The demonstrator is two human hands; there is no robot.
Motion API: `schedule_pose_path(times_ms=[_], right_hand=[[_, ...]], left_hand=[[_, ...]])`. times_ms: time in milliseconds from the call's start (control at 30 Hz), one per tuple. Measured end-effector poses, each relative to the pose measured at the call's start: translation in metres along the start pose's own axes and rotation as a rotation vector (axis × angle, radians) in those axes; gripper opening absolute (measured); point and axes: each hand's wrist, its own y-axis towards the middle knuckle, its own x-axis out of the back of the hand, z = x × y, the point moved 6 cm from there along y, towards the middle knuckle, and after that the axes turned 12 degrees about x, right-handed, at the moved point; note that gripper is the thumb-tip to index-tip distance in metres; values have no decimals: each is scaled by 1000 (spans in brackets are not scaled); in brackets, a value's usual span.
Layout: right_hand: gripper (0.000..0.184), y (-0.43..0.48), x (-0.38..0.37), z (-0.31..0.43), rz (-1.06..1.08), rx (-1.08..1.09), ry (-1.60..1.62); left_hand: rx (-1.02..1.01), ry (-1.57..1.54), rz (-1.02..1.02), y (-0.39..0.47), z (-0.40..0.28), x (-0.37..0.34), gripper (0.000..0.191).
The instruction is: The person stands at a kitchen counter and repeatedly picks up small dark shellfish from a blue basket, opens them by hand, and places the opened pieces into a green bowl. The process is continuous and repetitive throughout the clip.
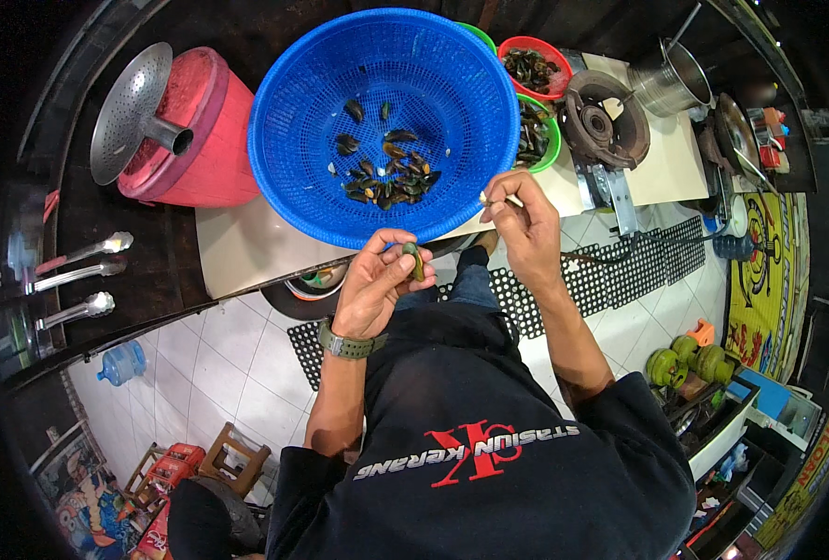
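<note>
A green mussel is pinched between the thumb and fingers of my left hand, just below the near rim of a large blue plastic colander. My right hand is at the colander's right rim, its thumb and fingers closed on a small pale object that I cannot make out clearly. Dark mussels lie in a loose heap at the bottom of the colander, with several more scattered around them.
Red and green baskets of mussels stand to the right, beside a cast-iron gas burner and a steel pot. At left, a perforated metal skimmer leans on a pink bucket; metal tongs lie farther left.
</note>
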Motion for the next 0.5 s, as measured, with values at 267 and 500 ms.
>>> schedule_pose_path(times_ms=[267,500], right_hand=[[9,-113,62,-131,-91,-671,122],[21,-422,255,-322,-544,-1442,-473]], left_hand=[[-42,110,-159,11,0,21,28],[53,170,-188,29,9,27,29]])
